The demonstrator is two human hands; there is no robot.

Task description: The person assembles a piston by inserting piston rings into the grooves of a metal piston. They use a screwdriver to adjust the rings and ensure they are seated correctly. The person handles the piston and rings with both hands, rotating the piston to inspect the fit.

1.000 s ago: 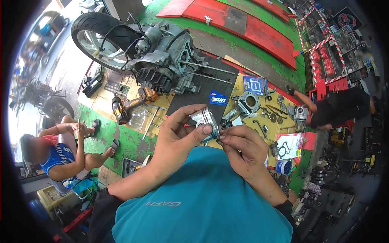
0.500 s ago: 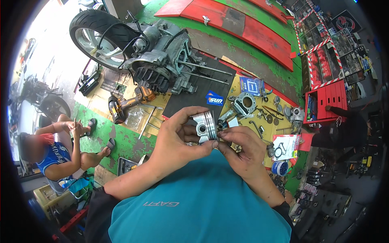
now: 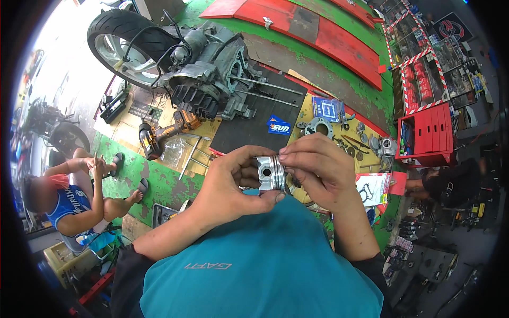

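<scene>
A silvery engine piston (image 3: 269, 175) lies on its side in front of me, its pin hole facing up and its ring grooves at the right. My left hand (image 3: 233, 183) is closed round it, fingers behind and thumb along the near edge. At the grooved end, my right hand (image 3: 321, 172) presses its index fingertip on the piston's upper right edge, its thumb bent close below. Whether a thin ring sits between those right fingers is too small to tell. Beyond, partly covered by the right hand, is a metal cylinder (image 3: 319, 126) on cardboard.
Ahead stands a scooter engine (image 3: 212, 79) with long studs and a wheel (image 3: 124, 50). A cordless driver (image 3: 167, 135) and a T-handle wrench (image 3: 191, 157) lie at left. A gasket pack (image 3: 374, 185) lies right. One person (image 3: 79, 196) sits at left; another (image 3: 450, 183) is at right.
My right hand has risen from the piston's lower right side to its upper right edge. The piston has shifted slightly nearer to me, still in my left hand.
</scene>
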